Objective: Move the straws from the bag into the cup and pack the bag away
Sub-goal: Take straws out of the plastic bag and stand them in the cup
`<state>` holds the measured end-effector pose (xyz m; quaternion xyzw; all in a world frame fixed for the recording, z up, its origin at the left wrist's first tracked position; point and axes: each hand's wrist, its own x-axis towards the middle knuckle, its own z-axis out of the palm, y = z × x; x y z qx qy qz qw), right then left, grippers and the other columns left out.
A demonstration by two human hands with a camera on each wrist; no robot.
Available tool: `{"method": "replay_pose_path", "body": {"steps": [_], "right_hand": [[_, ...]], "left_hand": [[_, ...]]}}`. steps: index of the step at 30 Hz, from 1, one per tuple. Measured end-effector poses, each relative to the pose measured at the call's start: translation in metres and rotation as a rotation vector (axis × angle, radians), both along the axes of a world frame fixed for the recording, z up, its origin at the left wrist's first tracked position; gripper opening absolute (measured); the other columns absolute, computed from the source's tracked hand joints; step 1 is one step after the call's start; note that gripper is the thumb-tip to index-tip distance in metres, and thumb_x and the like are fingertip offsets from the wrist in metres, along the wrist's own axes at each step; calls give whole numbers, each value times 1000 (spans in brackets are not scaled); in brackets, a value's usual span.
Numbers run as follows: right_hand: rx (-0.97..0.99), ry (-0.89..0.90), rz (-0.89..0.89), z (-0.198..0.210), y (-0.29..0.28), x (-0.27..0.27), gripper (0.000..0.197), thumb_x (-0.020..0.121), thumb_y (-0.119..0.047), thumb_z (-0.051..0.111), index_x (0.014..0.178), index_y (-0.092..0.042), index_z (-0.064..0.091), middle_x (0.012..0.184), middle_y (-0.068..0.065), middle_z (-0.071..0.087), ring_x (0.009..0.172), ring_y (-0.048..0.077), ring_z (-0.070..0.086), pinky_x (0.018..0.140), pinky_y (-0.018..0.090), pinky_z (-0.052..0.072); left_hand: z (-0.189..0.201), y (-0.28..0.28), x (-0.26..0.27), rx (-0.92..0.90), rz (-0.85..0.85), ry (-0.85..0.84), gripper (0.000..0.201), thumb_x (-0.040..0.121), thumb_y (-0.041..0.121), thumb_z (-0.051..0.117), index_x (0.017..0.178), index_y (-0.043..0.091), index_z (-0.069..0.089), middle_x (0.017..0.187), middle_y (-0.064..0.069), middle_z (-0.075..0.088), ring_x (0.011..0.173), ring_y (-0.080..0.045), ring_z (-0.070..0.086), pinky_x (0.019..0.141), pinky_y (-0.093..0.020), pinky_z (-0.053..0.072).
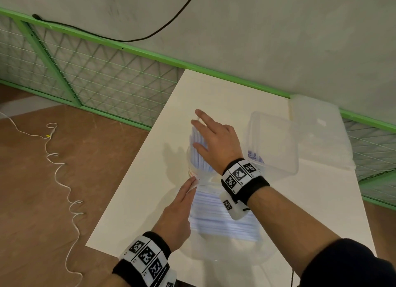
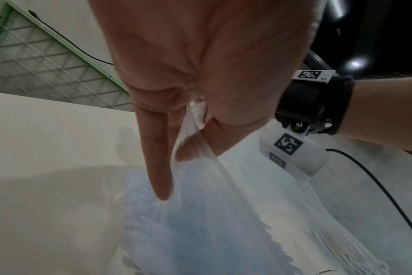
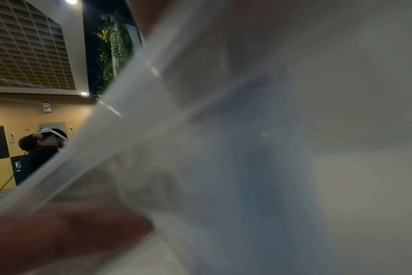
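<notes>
A clear cup (image 1: 191,165) stands mid-table with a bundle of pale blue straws (image 1: 198,140) upright in it. My right hand (image 1: 211,134) lies over those straws, fingers straight and spread, touching their tops. Nearer me lies the clear bag (image 1: 222,216), with more straws inside. My left hand (image 1: 182,203) pinches the bag's corner beside the cup. In the left wrist view the thumb presses the bag film (image 2: 195,141) against curled fingers while one finger points straight down. The right wrist view is filled by blurred translucent plastic (image 3: 153,130).
A clear lidless box (image 1: 276,158) sits right of the cup, its lid (image 1: 317,124) behind it. The white table (image 1: 214,89) ends close on the left. A green mesh fence (image 1: 107,77) runs behind, and a white cord (image 1: 57,169) lies on the floor.
</notes>
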<state>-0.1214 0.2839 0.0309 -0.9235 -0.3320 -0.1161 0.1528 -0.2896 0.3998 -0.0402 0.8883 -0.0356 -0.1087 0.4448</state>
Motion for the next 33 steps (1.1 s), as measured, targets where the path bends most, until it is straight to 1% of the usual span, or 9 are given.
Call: {"method": "replay_pose_path", "body": {"steps": [3, 7, 10, 14, 21, 26, 29, 31, 33], "right_hand": [[21, -41, 54, -5, -4, -3, 48, 86, -24, 66, 133, -23, 56, 126, -4, 66, 117, 24, 60, 93, 44, 43], [125, -64, 81, -9, -8, -2, 40, 84, -11, 68, 123, -21, 64, 110, -1, 67, 103, 23, 62, 86, 43, 48], [177, -34, 84, -10, -9, 1, 34, 89, -13, 64, 123, -15, 65, 117, 2, 68, 110, 24, 62, 91, 43, 47], [29, 8, 72, -3, -9, -4, 43, 100, -43, 36, 134, -26, 58, 136, -9, 59, 133, 17, 47, 104, 39, 29], [-182, 76, -21, -2, -10, -11, 75, 89, -74, 24, 147, -29, 40, 154, -12, 38, 144, 18, 29, 112, 45, 23], [-164, 112, -5, 7, -10, -9, 65, 96, -62, 14, 144, -31, 44, 153, -14, 38, 145, 16, 27, 111, 45, 19], [38, 9, 28, 28, -16, -29, 47, 100, -48, 29, 137, -29, 51, 151, -12, 41, 141, 16, 31, 102, 44, 23], [212, -124, 102, 38, -23, -53, 30, 93, -24, 49, 118, -20, 65, 133, -5, 58, 122, 21, 52, 91, 43, 33], [281, -147, 225, 35, -35, -81, 24, 79, -5, 51, 91, -14, 69, 102, 0, 68, 92, 22, 62, 75, 40, 40]], "left_hand": [[1, -1, 0, 12, 10, 16, 99, 73, -21, 37, 155, 28, 7, 158, 27, -10, 139, 10, 16, 107, -18, 39], [2, -1, 0, 11, 13, 37, 100, 74, -21, 36, 155, 30, 7, 156, 30, -12, 131, 14, 21, 102, -19, 43], [2, 0, 1, 15, 20, 50, 101, 74, -21, 38, 155, 31, 7, 156, 31, -12, 126, 7, 33, 98, -26, 48], [3, 0, 2, 3, 13, 38, 101, 73, -21, 38, 154, 31, 8, 156, 30, -10, 134, 5, 30, 100, -24, 46], [6, -1, 3, -6, 23, 65, 102, 74, -20, 37, 153, 36, 6, 155, 32, -12, 134, -3, 38, 102, -24, 45], [8, -4, 5, 6, 18, 100, 99, 76, -19, 39, 154, 31, 7, 155, 32, -12, 132, -2, 40, 101, -16, 43], [9, -6, 6, 21, 21, 149, 98, 79, -14, 42, 153, 37, 4, 148, 42, -18, 124, -6, 50, 96, -19, 47], [11, -7, 7, 61, 32, 176, 96, 81, -9, 43, 152, 41, 3, 144, 46, -20, 112, -12, 60, 89, -27, 52], [10, -6, 7, 99, 28, 170, 97, 80, -8, 42, 150, 45, 2, 143, 47, -21, 100, -17, 65, 82, -33, 54]]}}
